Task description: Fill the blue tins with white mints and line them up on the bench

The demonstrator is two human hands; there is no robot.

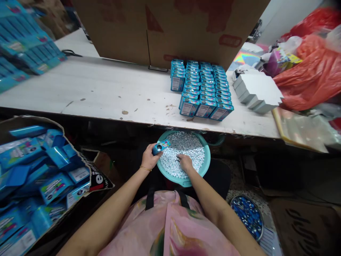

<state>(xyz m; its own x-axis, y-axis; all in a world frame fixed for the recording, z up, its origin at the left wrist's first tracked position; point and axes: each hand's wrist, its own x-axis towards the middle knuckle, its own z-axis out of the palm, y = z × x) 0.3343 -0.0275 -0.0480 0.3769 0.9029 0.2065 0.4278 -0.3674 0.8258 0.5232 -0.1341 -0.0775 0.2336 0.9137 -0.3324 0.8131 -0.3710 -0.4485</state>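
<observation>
My left hand is closed around a small blue box, tilted over the left edge of a turquoise basin. A round dark opening shows on the box's top. Small white pellets fill the basin. Inside it, my right hand touches the pellets with its fingers bent together; whatever they hold is too small to make out.
Rows of blue boxes stand on the white table, beside stacked white card pieces. A large sack of blue boxes is at the left. A bowl of blue shiny pieces sits low at the right.
</observation>
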